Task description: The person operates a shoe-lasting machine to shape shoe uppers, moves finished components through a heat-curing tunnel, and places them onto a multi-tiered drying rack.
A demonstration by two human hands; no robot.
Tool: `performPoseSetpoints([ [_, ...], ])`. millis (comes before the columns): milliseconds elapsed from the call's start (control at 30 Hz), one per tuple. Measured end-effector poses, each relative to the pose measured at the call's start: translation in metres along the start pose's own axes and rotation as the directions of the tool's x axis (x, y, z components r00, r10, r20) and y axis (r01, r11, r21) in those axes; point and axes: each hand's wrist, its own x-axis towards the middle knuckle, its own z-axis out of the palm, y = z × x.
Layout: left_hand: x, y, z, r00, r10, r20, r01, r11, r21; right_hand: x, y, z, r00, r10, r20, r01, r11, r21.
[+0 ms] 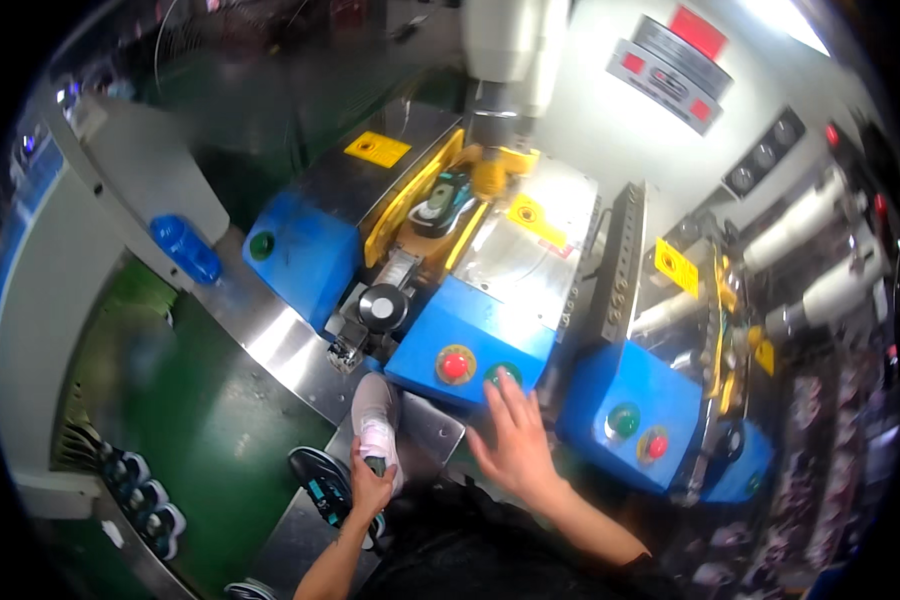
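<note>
- Facing the big blue press machine (470, 330), we spot one shoe (440, 200) clamped under its ram.
- Our right hand (515, 440) is spread open, fingertips on the green button (503, 374).
- Our left hand (370, 487) grips a pale shoe (377, 420) by the heel; it looks light and soft, so the firmer heel suits holding.

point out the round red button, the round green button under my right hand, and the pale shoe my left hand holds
round red button (456, 364), head view, cap centre
round green button (505, 373), head view, top edge
pale shoe (375, 415), head view, upper

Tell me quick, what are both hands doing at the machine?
Right hand fingertips on round green button. Left hand grips white shoe. Nothing blocking.
</note>
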Motion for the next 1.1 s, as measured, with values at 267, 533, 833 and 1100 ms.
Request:
performPoseSetpoints([
  [267,-0.131,0.111,-0.082,0.909,-0.031,0.415,0.293,0.755,-0.587,-0.14,0.006,0.031,0.773,0.099,0.626,-0.59,-0.248,0.768],
  [533,-0.147,0.231,-0.04,0.307,0.81,0.499,-0.704,0.546,-0.454,-0.21,0.012,-0.025,0.836,-0.164,0.524,-0.45,-0.752,0.482],
  [833,-0.163,0.279,-0.008,0.228,0.641,0.733,-0.256,0.766,-0.59,-0.254,-0.039,0.001,0.972,0.175,0.158,0.1,-0.914,0.394],
  [1100,-0.18,0.295,0.007,-0.08,0.694,0.715,-0.339,0.656,-0.675,-0.285,-0.037,0.025,0.817,0.535,0.214,0.25,-0.664,0.705],
])
